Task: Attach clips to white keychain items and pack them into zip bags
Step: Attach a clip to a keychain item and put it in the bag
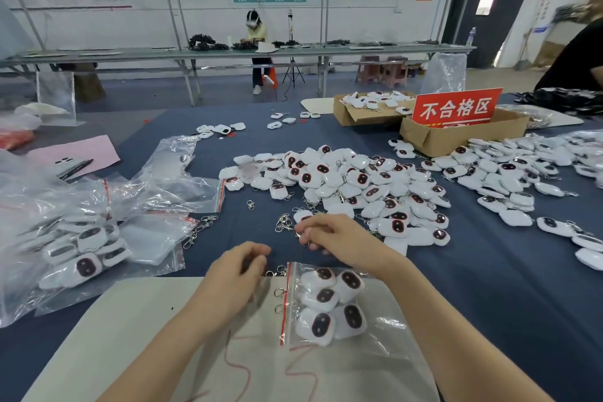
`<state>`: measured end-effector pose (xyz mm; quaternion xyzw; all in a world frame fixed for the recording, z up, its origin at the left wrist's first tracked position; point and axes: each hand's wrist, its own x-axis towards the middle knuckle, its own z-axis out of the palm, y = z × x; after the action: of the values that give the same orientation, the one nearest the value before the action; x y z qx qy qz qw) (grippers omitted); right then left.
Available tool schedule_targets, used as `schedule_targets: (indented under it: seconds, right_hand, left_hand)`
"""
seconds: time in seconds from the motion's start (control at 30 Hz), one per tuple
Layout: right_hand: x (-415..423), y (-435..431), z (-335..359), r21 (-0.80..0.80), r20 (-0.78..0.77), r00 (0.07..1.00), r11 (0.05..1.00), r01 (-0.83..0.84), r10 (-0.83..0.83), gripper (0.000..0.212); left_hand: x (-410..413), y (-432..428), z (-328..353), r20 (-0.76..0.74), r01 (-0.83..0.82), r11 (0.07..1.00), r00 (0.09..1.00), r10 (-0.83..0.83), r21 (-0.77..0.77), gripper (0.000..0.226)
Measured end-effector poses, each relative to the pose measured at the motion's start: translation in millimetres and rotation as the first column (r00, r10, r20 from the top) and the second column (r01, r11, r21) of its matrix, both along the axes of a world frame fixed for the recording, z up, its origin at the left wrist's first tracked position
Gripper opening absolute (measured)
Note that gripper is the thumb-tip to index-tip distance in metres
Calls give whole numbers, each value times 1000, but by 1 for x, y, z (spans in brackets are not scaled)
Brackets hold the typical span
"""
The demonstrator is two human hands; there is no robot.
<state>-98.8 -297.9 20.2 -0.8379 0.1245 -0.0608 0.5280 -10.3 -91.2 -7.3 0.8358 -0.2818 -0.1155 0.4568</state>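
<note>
Bare table cloth (489, 297) lies open right of the near zip bag (329, 303), as far as the scattered keychain items (554, 225). Straight ahead, the heap of keychain items (359, 186) and the loose clips (284, 222) block the centre. The pile of bags (81, 238) fills the left. A bare lane runs between pile and heap. Cardboard boxes (456, 137) close the far right.

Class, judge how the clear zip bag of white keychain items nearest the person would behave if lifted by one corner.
The clear plastic zip bag with the red seal strip looks thin and creased, so it would probably sag. The white padded keychain items inside lie loose and would likely slide to the low end.
</note>
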Motion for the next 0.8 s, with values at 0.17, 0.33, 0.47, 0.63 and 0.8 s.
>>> schedule_targets:
  seconds: [0.17, 0.33, 0.47, 0.63, 0.8]
  right_hand:
    - [7, -8, -8, -98, 143, 971, 973, 207, -192, 23]
    - [19, -15, -18, -554, 133, 945, 768, 321, -299, 36]
    - [26, -18, -31, -721, -42, 941, 662, 203, -335, 50]
    - [28, -26, -39, -571, 68, 955, 773, 276, -290, 39]
    - [29, -29, -44, -453, 153, 938, 822, 345, -310, 37]
  left_hand:
    - [9, -8, -5, 47, -31, 1000, 998, 31, -5, 19]
    - [13, -29, -8, 116, -63, 998, 991, 62, 5, 21]
    - [20, -45, -13, 209, -99, 991, 975, 77, 93, 23]
    - [35, -65, -18, 297, -110, 982, 953, 60, 155, 23]
    - [43, -87, -18, 349, -106, 981, 936, 43, 164, 26]
